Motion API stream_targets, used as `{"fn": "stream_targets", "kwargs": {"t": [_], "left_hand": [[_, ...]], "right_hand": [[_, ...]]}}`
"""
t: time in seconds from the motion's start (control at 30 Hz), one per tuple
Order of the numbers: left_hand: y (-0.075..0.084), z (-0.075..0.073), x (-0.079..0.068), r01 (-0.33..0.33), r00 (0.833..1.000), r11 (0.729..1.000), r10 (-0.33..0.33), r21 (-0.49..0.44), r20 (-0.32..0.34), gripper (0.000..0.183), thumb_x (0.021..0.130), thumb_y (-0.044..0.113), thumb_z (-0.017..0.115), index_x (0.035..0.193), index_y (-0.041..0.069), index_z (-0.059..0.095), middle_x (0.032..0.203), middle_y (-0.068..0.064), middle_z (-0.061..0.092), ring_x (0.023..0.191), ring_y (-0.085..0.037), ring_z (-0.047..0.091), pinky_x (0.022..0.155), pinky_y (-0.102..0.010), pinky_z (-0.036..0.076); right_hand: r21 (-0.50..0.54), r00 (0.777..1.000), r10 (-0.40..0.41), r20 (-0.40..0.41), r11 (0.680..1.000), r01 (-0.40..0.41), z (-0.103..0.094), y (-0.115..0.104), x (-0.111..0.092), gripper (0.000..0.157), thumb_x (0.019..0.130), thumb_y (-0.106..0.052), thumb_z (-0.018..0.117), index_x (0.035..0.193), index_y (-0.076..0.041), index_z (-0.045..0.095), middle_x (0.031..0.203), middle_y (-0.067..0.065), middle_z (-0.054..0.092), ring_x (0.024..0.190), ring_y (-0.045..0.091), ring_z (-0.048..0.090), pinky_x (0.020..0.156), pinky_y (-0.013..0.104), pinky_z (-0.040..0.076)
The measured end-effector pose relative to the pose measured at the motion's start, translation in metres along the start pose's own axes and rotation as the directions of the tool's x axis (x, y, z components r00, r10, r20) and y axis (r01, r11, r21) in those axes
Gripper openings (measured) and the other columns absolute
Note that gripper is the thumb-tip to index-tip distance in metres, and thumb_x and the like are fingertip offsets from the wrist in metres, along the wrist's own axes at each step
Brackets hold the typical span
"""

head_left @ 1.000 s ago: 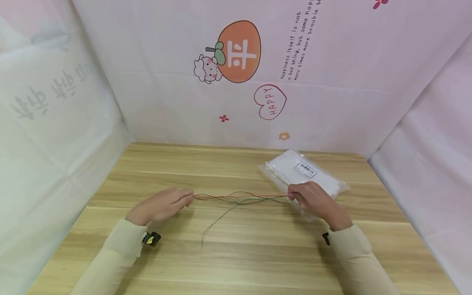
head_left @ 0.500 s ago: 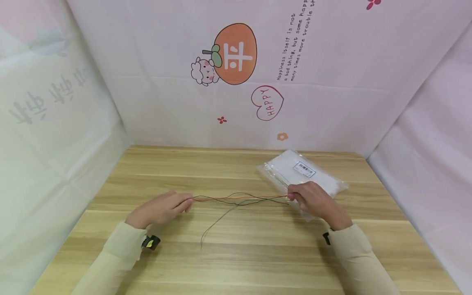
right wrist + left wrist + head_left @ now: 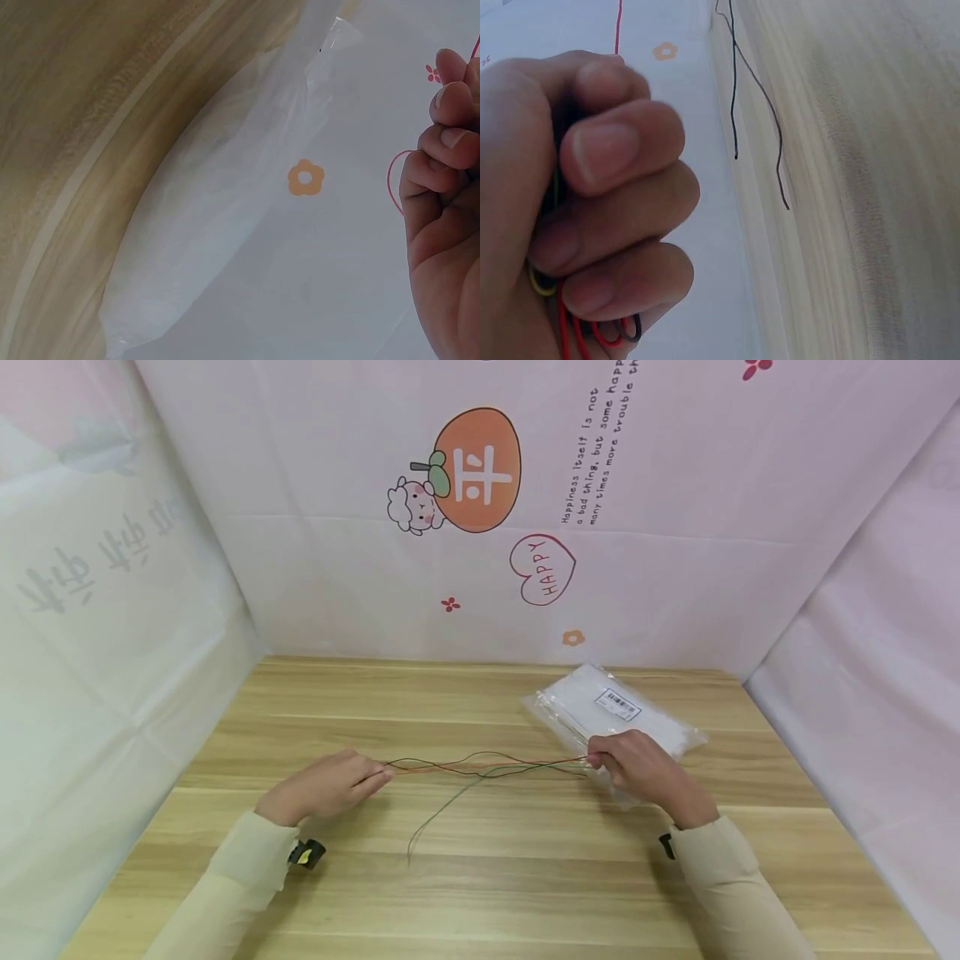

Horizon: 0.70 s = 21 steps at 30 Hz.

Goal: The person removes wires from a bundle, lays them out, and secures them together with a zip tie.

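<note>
Your left hand [image 3: 330, 785] sits slightly lower in the head view than a second ago, and the wires [image 3: 542, 765] fan a bit wider beside it. Your right hand [image 3: 641, 768] has barely shifted. Left: fingers fully curled round the bundle, red loops [image 3: 577, 337] and a yellow loop [image 3: 541, 283] poking out below the little finger, one red strand leaving at the top. Right: fingers folded in, pinching the other end between thumb and fingers; the wrist view catches only a short red bit there.

Wires run side to side between your two hands, orange and black strands crossing mid-span. Green wire [image 3: 450, 801] branches off the span and trails down toward you. Your left wrist view also shows two dark loose ends [image 3: 735, 112].

Plastic package [image 3: 592, 697], label [image 3: 619, 702] up, lies on the worktop [image 3: 487, 893] behind your right hand, partly covered by it in the head view; right wrist view shows them apart. Printed cloth [image 3: 337, 585] behind.
</note>
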State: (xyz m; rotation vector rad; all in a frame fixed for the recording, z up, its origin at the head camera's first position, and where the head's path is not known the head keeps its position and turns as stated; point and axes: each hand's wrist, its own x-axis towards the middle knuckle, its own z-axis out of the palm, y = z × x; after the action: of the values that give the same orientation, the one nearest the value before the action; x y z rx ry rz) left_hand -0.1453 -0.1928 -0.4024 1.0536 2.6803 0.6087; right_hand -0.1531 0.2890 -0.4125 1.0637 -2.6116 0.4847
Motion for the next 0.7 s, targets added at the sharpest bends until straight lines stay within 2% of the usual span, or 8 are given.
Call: {"fn": "stream_targets", "kwargs": {"t": [0.13,0.3,0.43,0.57,0.7], "left_hand": [[-0.0021,0.0010,0.0004,0.003,1.000,1.000,-0.003,0.017,0.005,0.041,0.115,0.032,0.044,0.083,0.016,0.063,0.065,0.015,0.033,0.058,0.000,0.032,0.061,-0.024,0.038],[-0.0048,0.0018,0.0013,-0.016,1.000,0.999,0.016,0.047,0.004,0.037,0.115,0.029,0.044,0.094,0.014,0.071,0.067,0.015,0.041,0.063,0.001,0.040,0.068,-0.027,0.044],[-0.0059,0.0026,0.0033,-0.011,1.000,0.996,0.010,0.085,0.008,0.040,0.114,0.031,0.045,0.086,0.014,0.068,0.066,0.015,0.038,0.060,0.001,0.037,0.065,-0.026,0.043],[-0.0054,0.0029,0.0055,0.017,1.000,0.992,-0.019,0.123,0.013,0.044,0.114,0.033,0.046,0.074,0.020,0.056,0.063,0.014,0.033,0.057,-0.002,0.032,0.061,-0.025,0.038],[-0.0052,0.0027,0.0069,0.062,0.997,0.986,-0.067,0.152,0.025,0.043,0.114,0.037,0.045,0.076,0.022,0.059,0.067,0.012,0.044,0.062,-0.004,0.041,0.066,-0.030,0.042]], "right_hand": [[-0.002,1.000,0.007,0.014,1.000,-0.007,0.0007,0.0011,0.0005,0.029,0.092,0.010,0.068,0.076,-0.014,0.061,0.068,-0.003,0.063,0.063,-0.001,0.044,0.061,0.021,0.041],[-0.005,0.999,0.024,0.034,1.000,-0.024,0.0005,0.0019,0.0022,0.029,0.093,0.009,0.067,0.075,-0.014,0.060,0.068,-0.002,0.062,0.064,0.001,0.044,0.061,0.021,0.041],[-0.012,0.997,0.040,0.064,0.999,-0.040,0.0005,0.0029,0.0034,0.029,0.094,0.007,0.066,0.076,-0.014,0.059,0.068,-0.003,0.060,0.063,0.001,0.044,0.061,0.022,0.040],[-0.040,0.994,0.053,0.101,0.998,-0.049,0.0006,0.0035,0.0052,0.032,0.094,0.009,0.063,0.076,-0.017,0.058,0.068,-0.008,0.056,0.064,0.001,0.044,0.062,0.022,0.040],[-0.066,0.988,0.070,0.137,0.996,-0.061,0.0010,0.0041,0.0066,0.035,0.088,0.014,0.060,0.076,-0.019,0.056,0.068,-0.011,0.053,0.064,0.003,0.045,0.062,0.023,0.041]]}}
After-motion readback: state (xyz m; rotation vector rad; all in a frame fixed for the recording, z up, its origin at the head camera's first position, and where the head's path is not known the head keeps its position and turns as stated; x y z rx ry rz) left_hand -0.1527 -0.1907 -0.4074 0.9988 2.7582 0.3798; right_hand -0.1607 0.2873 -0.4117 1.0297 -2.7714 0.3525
